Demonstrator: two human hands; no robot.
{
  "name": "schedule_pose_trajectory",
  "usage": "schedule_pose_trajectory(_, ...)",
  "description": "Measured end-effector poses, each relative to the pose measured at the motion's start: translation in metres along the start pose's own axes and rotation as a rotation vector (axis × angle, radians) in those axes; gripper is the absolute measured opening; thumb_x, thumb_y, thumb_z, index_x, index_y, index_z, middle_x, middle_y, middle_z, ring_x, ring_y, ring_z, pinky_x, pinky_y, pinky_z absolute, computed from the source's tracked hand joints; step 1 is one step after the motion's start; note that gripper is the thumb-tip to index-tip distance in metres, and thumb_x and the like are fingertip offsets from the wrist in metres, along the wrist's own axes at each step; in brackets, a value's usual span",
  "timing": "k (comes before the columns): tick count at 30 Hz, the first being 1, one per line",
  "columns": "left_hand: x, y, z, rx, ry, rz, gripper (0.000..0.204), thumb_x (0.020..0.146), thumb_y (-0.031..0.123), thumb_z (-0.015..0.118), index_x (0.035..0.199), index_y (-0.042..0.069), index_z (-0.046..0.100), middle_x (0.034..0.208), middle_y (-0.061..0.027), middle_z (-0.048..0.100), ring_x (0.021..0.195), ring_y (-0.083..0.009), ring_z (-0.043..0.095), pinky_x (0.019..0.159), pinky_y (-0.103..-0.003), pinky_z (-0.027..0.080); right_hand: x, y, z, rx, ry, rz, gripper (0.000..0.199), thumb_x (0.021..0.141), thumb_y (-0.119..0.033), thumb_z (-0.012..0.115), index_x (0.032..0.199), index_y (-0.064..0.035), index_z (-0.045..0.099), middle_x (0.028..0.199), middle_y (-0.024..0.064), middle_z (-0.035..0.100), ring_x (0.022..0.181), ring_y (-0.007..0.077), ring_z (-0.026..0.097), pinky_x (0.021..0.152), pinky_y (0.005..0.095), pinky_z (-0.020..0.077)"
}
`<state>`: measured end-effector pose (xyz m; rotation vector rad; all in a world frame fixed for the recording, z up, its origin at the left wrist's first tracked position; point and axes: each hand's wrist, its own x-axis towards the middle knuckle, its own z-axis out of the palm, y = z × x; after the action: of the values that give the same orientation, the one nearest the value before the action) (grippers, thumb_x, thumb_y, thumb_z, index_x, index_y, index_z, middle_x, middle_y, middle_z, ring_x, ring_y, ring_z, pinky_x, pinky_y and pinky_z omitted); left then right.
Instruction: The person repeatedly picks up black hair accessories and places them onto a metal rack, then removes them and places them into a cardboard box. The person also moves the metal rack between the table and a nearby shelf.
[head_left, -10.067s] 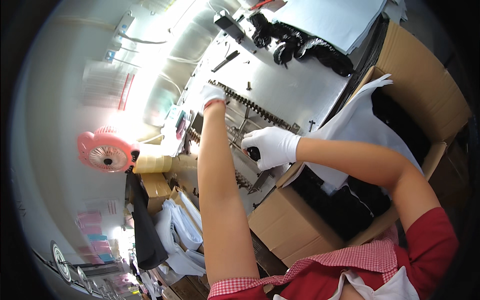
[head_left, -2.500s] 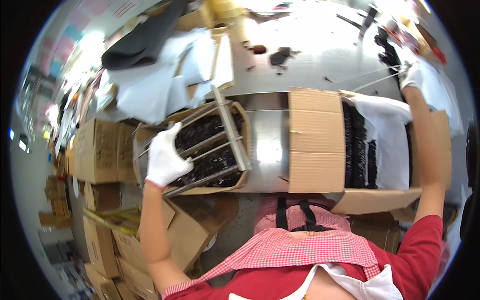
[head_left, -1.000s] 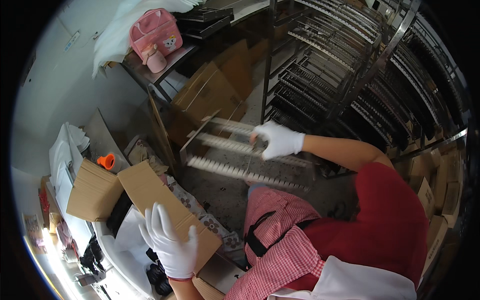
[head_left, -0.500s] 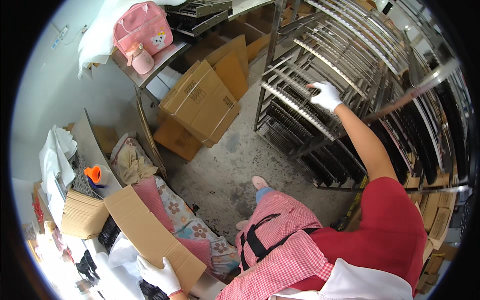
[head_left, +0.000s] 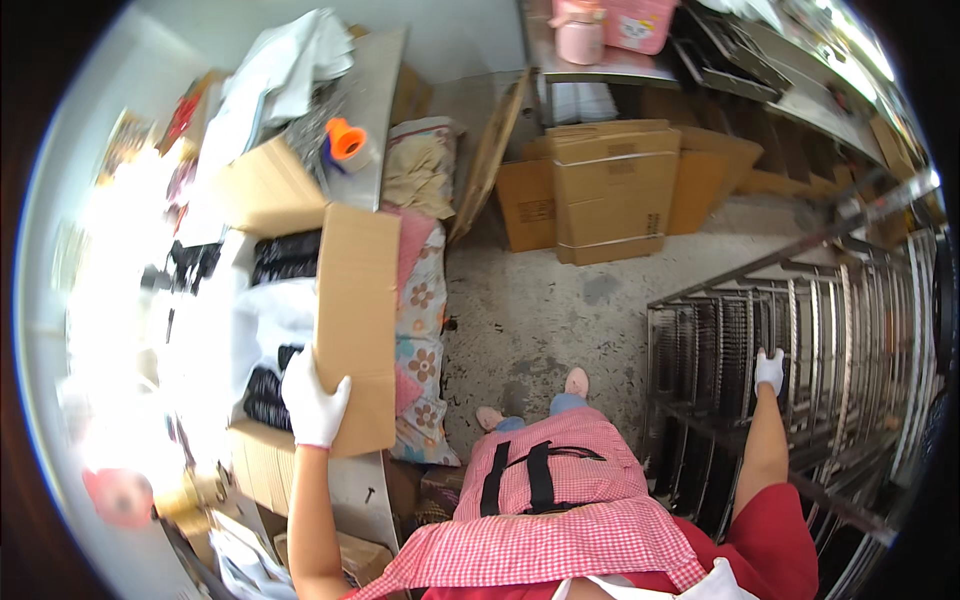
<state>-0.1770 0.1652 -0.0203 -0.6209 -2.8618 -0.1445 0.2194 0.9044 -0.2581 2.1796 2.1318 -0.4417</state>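
At left an open cardboard box (head_left: 362, 250) stands with its flaps raised. My white-gloved left hand (head_left: 318, 405) grips the edge of its near flap, thumb on the outer face and fingers on the inner side. Inside lie black-wrapped bundles (head_left: 288, 257) and white sheet wrapping (head_left: 280, 318). On the right, my white-gloved right hand (head_left: 769, 372) reaches to the metal rack (head_left: 815, 345), its fingertips slightly apart beside the rails. I make out nothing held in it. Rows of dark, ridged strips (head_left: 705, 340) hang in the rack.
Flattened cardboard cartons (head_left: 615, 190) lean together under the far table, which carries a pink bottle (head_left: 578, 38) and a pink bag (head_left: 640, 25). An orange-topped item (head_left: 346, 140) sits behind the box. Flowered cushions (head_left: 425, 330) lie between the box and the grey floor (head_left: 540, 320).
My view has swung left, bringing the box interior into sight. My right hand remains at the rack, now lower in the picture; my left hand stays on the box flap.
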Motion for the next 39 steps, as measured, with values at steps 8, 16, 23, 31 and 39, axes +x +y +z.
schedule_pose_trajectory(8,-0.008,-0.009,-0.008,-0.171,0.116,0.003,0.068,0.071,0.019,0.079,0.129,-0.005,0.052,0.116,-0.0227,0.062,0.111,-0.0396,0.058,0.096,-0.046,0.047,-0.147,-0.072,0.027,0.509,-0.076,-0.414,0.028,0.092,-0.027,0.065,0.081,-0.0033,0.054,0.067,0.0051,0.054,0.06,0.0203,0.049,0.057,0.0348,0.0396)
schedule_pose_trajectory(16,0.013,-0.008,-0.084,-0.736,0.167,0.343,0.051,0.089,0.021,0.066,0.133,-0.001,0.052,0.13,-0.0225,0.057,0.124,-0.0404,0.052,0.106,-0.045,0.042,-0.363,-0.219,-0.14,0.487,-0.493,-1.316,0.008,0.083,-0.009,0.057,0.082,-0.0013,0.059,0.07,0.0014,0.053,0.067,0.0094,0.05,0.06,0.0252,0.0392)
schedule_pose_trajectory(23,0.075,-0.001,-0.185,-0.412,0.661,0.445,0.036,0.083,0.02,0.067,0.11,-0.003,0.06,0.102,-0.0144,0.063,0.098,-0.0326,0.059,0.087,-0.041,0.046,-0.605,-0.386,-0.24,0.215,0.442,-2.355,0.035,0.064,0.0,0.064,0.097,-0.0106,0.067,0.082,0.0057,0.057,0.078,0.0253,0.056,0.078,0.0383,0.0455)
schedule_pose_trajectory(31,0.041,-0.149,-0.304,-1.614,0.481,-0.139,0.029,0.103,0.028,0.042,0.095,0.004,0.057,0.06,0.0014,0.041,0.051,-0.0125,0.035,0.052,-0.028,0.032,-0.757,-0.542,-0.176,1.005,0.294,-2.88,0.049,0.078,-0.024,0.08,0.123,-0.0141,0.062,0.119,0.0106,0.061,0.108,0.0307,0.061,0.088,0.042,0.0512)
schedule_pose_trajectory(39,0.007,-0.269,-0.281,-1.547,0.97,-0.36,0.035,0.105,0.029,0.037,0.083,0.008,0.055,0.058,0.0034,0.03,0.052,-0.0108,0.026,0.057,-0.028,0.027,-0.965,-0.65,-0.148,0.686,-2.408,-1.664,0.061,0.105,-0.053,0.037,0.14,-0.0031,0.046,0.128,0.0164,0.06,0.117,0.0271,0.061,0.098,0.0423,0.0521)
